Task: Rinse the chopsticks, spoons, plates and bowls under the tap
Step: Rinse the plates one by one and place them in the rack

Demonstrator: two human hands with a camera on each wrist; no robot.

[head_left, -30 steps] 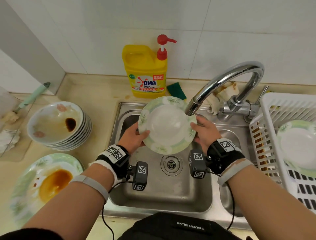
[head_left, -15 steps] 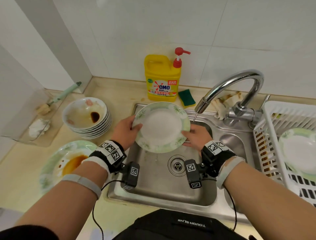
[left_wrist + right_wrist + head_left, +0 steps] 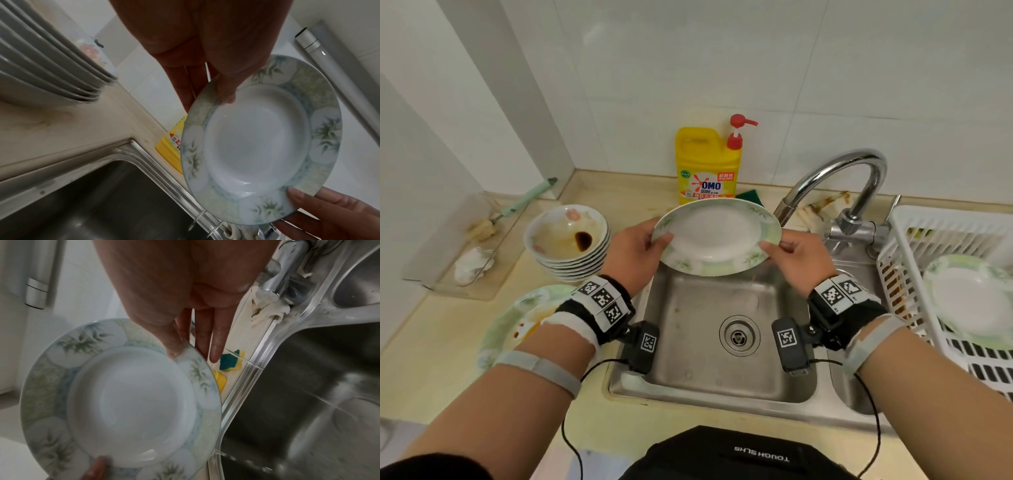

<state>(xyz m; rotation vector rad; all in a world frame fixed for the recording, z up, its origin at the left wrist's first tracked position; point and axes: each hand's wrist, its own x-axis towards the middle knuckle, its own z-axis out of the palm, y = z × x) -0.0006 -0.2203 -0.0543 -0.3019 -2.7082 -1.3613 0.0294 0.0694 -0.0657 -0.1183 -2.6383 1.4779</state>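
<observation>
I hold a white plate with a green leaf-patterned rim point(image 3: 717, 236) point(image 3: 261, 139) point(image 3: 127, 399) above the steel sink point(image 3: 681, 380), left of the tap spout point(image 3: 784, 209). My left hand point(image 3: 640, 250) pinches its left rim, thumb on top point(image 3: 226, 91). My right hand point(image 3: 794, 253) pinches the right rim with its thumb point(image 3: 174, 347). A thin stream of water runs from the tap point(image 3: 252, 369) beside the plate. Dirty bowls point(image 3: 568, 240) are stacked on the left counter, with a sauce-stained plate point(image 3: 517, 325) in front of them.
A yellow detergent bottle point(image 3: 707, 168) and a green sponge point(image 3: 751, 197) stand behind the sink. A white drying rack point(image 3: 914, 274) at the right holds a clean plate point(image 3: 972, 298). A clear tray with a brush point(image 3: 482, 226) lies at far left.
Both hands have lifted the plate up and back, out from under the spout, and tipped it flatter. The head view has pulled back and up.
</observation>
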